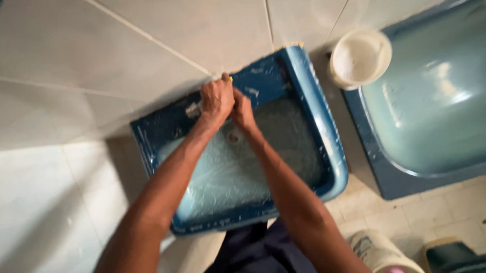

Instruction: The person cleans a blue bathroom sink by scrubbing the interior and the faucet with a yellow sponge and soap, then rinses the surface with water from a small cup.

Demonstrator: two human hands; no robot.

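Note:
A blue wall-mounted washbasin (318, 123) sits below me against the white tiled wall, its bowl streaked with pale residue. Both my arms reach over the bowl to its back ledge. My left hand (216, 98) is closed on something small with a yellow tip at the ledge by the wall; what it is cannot be told. My right hand (243, 113) is pressed right beside the left one, fingers curled, over the back of the bowl near the drain hole (233, 136). What the right hand holds is hidden.
A white round container (358, 57) stands between the basin and a larger blue tub (440, 92) at the right. A white jug with a pink cap (384, 258) and a dark green object (462, 258) stand on the tiled floor at lower right.

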